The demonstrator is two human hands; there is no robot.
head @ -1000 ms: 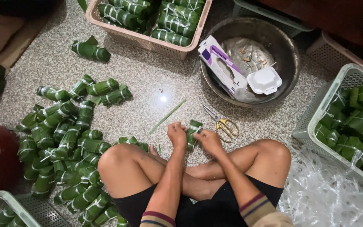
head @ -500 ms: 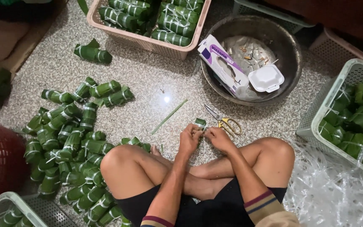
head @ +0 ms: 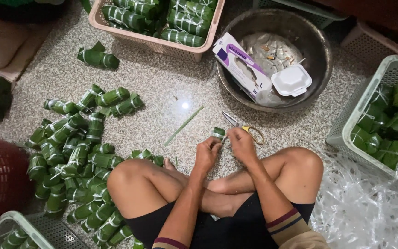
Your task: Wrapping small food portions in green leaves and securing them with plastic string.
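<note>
The person is sitting cross-legged on the speckled floor (head: 162, 87), and both hands are meeting just above the knees at centre frame. The left hand (head: 207, 154) and the right hand (head: 241, 144) are together pinching a small leaf-wrapped roll (head: 218, 133), fingers closed narrowly around its lower end while the green top is poking out above them. By the look of it, the tying or finishing step on this one roll is in hand: a pale strip seems to be running round it, though how far the binding has got is too small to tell. Scissors (head: 245, 129) with yellow handles are lying just beside the right hand, toward the metal basin (head: 316, 55) at upper right. A heap of finished rolls (head: 77, 152) is spreading across the left of the frame. Judging from this, the next move is calling for a firm hold on the roll while any loose strip end is being drawn tight, with the scissors within easy reach.
</note>
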